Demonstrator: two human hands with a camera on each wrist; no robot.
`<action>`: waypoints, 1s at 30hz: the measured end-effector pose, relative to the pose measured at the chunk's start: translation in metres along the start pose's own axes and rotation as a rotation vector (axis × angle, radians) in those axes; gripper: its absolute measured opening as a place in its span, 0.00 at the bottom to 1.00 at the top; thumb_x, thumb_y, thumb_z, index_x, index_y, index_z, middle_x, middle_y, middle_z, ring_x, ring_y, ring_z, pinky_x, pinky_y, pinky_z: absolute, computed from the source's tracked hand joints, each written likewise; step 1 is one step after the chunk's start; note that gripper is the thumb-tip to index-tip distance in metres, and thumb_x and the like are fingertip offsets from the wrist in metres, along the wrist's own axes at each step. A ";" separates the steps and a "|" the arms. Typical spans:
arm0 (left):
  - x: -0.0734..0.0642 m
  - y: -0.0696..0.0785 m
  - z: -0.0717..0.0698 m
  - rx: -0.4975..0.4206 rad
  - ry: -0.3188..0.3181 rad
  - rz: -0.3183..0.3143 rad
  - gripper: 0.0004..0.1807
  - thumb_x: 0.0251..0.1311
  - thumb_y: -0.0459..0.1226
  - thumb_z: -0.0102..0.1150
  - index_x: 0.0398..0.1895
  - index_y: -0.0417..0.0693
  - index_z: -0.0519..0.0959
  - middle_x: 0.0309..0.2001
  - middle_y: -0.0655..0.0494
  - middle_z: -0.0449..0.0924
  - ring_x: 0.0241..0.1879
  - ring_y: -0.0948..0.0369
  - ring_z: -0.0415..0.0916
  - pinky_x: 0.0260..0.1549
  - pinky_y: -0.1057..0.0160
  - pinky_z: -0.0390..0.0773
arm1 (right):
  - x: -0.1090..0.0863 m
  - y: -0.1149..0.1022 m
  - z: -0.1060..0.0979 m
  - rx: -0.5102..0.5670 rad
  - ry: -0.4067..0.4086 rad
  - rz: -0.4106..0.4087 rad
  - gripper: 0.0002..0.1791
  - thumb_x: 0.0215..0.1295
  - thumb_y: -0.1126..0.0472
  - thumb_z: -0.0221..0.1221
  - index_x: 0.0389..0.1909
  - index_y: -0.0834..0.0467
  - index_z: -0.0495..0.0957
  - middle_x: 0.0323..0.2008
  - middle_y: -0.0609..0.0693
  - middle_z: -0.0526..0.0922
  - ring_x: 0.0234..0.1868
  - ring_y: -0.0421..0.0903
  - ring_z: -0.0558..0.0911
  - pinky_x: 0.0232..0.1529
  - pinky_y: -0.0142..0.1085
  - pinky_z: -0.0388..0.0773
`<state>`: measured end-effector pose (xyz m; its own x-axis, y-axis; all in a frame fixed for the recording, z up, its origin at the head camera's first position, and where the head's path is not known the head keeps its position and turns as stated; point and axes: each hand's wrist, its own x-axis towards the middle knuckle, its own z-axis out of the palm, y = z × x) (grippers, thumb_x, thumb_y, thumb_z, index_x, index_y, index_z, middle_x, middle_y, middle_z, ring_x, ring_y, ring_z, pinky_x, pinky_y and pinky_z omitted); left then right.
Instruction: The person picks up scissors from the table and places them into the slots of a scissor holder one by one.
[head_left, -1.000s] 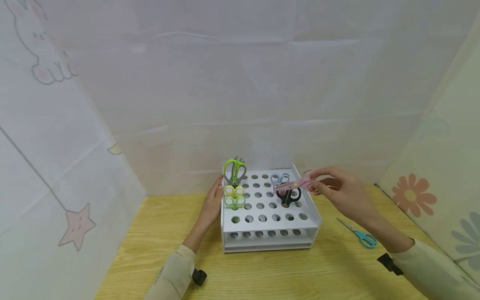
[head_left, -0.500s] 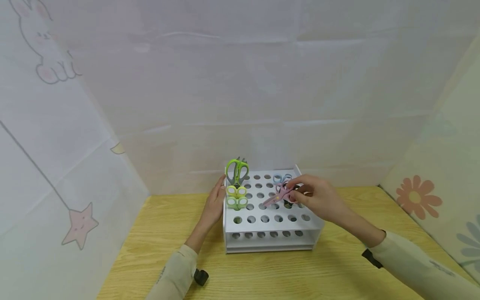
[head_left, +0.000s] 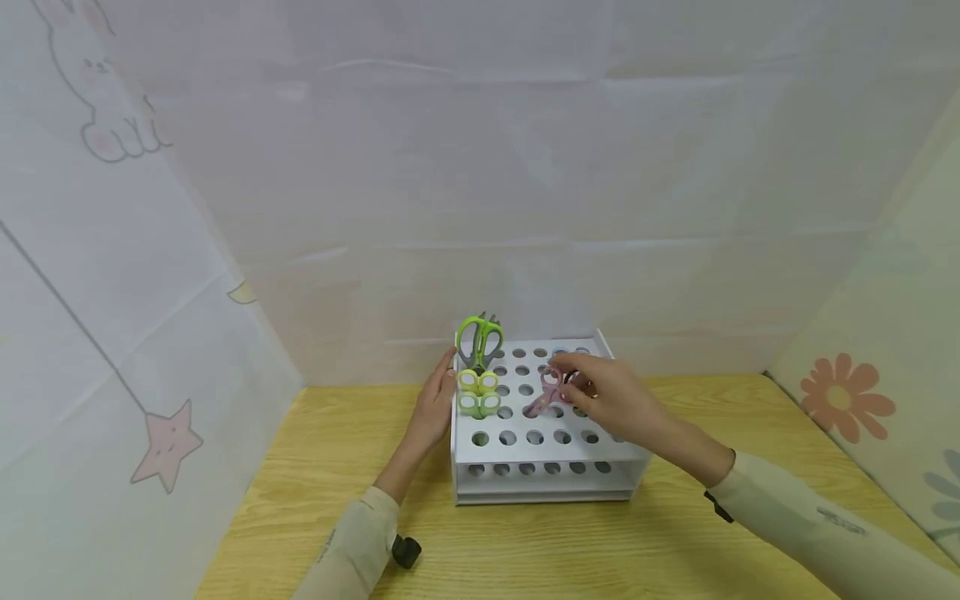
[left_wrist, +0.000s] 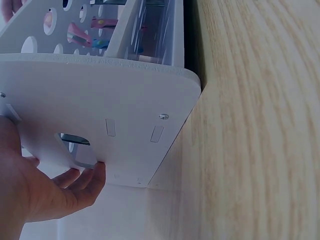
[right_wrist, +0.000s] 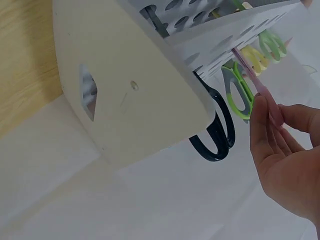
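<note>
My right hand pinches pink scissors by the handle, over the white holed rack. Their blades point down and left at a hole in the rack's middle; whether the tip is inside I cannot tell. In the right wrist view, thumb and fingertips clasp the pink scissors near black-handled scissors, which stand in the rack. My left hand rests against the rack's left side. In the left wrist view, its fingertips touch the side panel beside a cutout.
Along the rack's left column stand large green-grey scissors, yellow-handled scissors and pale green-handled scissors. Light blue handles at the back right are mostly behind my right hand. The wooden table meets a pale cloth wall behind.
My right hand has brought the pink scissors left and down, tilting the blades from nearly level to downward. My right forearm now covers the turquoise scissors on the table. My left hand stays at the rack.
</note>
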<state>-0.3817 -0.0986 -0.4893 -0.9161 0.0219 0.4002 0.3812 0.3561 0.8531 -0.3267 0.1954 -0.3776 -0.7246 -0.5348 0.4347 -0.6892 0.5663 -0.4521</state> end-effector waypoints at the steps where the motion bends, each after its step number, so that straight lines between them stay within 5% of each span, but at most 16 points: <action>1: 0.000 0.000 0.000 -0.001 -0.001 0.002 0.28 0.82 0.46 0.36 0.80 0.50 0.59 0.76 0.47 0.61 0.74 0.48 0.56 0.72 0.47 0.55 | 0.002 0.000 0.002 -0.014 -0.011 -0.015 0.21 0.64 0.74 0.66 0.59 0.63 0.79 0.42 0.51 0.85 0.33 0.39 0.83 0.31 0.32 0.82; 9: -0.001 0.001 0.003 0.001 -0.014 -0.020 0.28 0.82 0.46 0.37 0.81 0.53 0.59 0.76 0.48 0.60 0.74 0.50 0.55 0.72 0.48 0.55 | 0.010 0.000 0.013 -0.150 -0.069 -0.154 0.19 0.65 0.74 0.66 0.56 0.60 0.82 0.43 0.50 0.87 0.33 0.38 0.79 0.32 0.33 0.79; 15: -0.002 0.005 0.002 0.000 -0.008 -0.003 0.28 0.82 0.46 0.37 0.80 0.50 0.59 0.76 0.46 0.61 0.74 0.48 0.56 0.71 0.45 0.56 | 0.014 -0.002 0.020 -0.230 -0.116 -0.144 0.20 0.62 0.74 0.67 0.54 0.56 0.84 0.44 0.48 0.88 0.40 0.41 0.84 0.37 0.35 0.83; 30: -0.003 0.008 0.011 -0.025 -0.045 -0.027 0.29 0.82 0.48 0.37 0.81 0.52 0.58 0.77 0.48 0.59 0.75 0.49 0.54 0.72 0.46 0.54 | 0.010 0.005 0.028 -0.228 -0.178 -0.092 0.18 0.64 0.74 0.65 0.52 0.54 0.84 0.44 0.47 0.87 0.42 0.41 0.84 0.38 0.36 0.82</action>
<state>-0.3776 -0.0854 -0.4876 -0.9306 0.0546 0.3621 0.3588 0.3336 0.8718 -0.3371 0.1751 -0.3972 -0.6627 -0.6801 0.3135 -0.7475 0.6260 -0.2220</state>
